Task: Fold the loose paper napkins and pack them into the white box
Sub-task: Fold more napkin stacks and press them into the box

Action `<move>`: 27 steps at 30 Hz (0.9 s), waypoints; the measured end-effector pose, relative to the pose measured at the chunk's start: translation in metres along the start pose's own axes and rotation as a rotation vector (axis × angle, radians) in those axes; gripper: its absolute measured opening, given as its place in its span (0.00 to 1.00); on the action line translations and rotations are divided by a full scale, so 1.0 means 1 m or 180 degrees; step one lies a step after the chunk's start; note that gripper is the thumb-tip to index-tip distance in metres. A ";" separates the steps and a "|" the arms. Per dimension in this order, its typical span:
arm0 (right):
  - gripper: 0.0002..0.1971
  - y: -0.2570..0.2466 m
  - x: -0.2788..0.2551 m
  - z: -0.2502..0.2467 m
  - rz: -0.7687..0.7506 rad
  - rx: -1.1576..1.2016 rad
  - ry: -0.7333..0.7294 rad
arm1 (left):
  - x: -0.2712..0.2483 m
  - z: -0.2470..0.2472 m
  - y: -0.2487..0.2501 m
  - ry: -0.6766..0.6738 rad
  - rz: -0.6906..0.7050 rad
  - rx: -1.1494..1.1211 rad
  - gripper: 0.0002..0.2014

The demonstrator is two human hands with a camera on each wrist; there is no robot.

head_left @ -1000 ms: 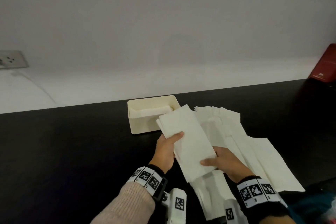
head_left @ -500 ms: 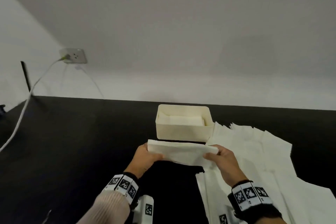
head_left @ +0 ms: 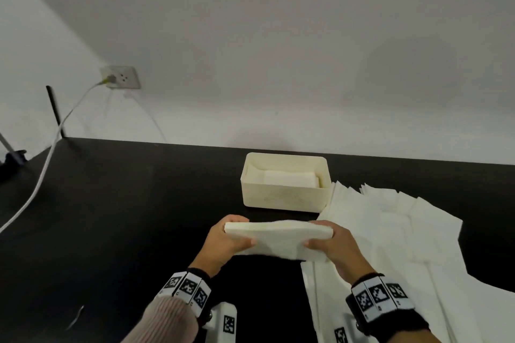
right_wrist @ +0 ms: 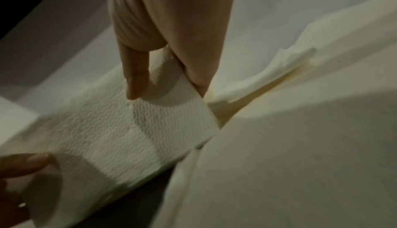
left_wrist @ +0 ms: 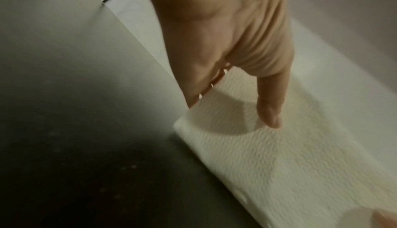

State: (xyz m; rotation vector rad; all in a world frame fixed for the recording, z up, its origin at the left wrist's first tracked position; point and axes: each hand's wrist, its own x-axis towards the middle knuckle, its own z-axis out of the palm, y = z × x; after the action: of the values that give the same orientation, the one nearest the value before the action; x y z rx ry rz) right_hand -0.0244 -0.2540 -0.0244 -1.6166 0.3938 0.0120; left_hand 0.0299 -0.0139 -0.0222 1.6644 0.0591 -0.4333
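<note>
White folded napkin, pinched at each end by the left hand and right hand, hangs just near of the white box on the counter; keep both grips level and lower it flat onto the napkins inside.

I hold a folded white embossed paper napkin level at lower centre. Above it sits the open cream-white rectangular plastic box, napkins inside. Loose white paper napkins overlap at right.
</note>
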 end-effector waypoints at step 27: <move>0.10 -0.003 -0.015 0.021 0.0318 -0.1397 0.0298 | 0.018 -0.032 -0.001 -0.0308 0.0059 0.0233 0.18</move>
State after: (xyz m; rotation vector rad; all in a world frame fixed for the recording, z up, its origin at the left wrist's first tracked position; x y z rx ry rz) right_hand -0.0330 -0.2294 -0.0195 -2.0333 0.5731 0.1049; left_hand 0.0545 0.0134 -0.0260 1.7121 -0.0442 -0.5063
